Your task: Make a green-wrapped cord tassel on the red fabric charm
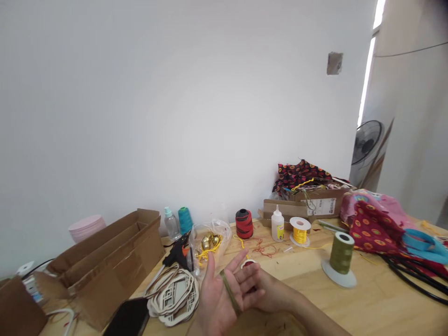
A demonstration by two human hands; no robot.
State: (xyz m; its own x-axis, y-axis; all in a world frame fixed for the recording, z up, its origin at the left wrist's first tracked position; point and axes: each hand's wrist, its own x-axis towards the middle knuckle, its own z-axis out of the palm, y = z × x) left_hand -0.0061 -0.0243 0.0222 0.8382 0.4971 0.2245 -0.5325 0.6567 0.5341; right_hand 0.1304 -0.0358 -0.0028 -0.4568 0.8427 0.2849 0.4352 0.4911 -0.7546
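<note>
Left hand: through my feed I see the left hand (pixel 217 298) at the near middle, palm up, thumb and fingers spread, with nothing clenched in it.
Green thread: a band of olive thread (pixel 230 293) lies slantwise across the left hand's fingers and palm.
Right hand: the right hand (pixel 265 291) comes in from the near right, its bent fingers overlapping the left hand's fingertips; I cannot tell from here whether it grips the thread.
Olive spool: I have the olive spool (pixel 341 253) upright on its white base, right of both hands and well apart from them.
Behind the hands: I make out a small red item (pixel 248 263), partly hidden, with the red-and-black cone (pixel 244 224) farther back by the wall.
Far right of the hands: I see a white glue bottle (pixel 278 226) just beside a yellow spool (pixel 300 234).
Left of the hands: I find flat pale cutouts (pixel 174 301) in a pile, a glue gun (pixel 178 255) beyond them, and a clear bag (pixel 224 228) with gold bells (pixel 209 241).
Far left: a long cardboard box (pixel 119 275) stands open.
</note>
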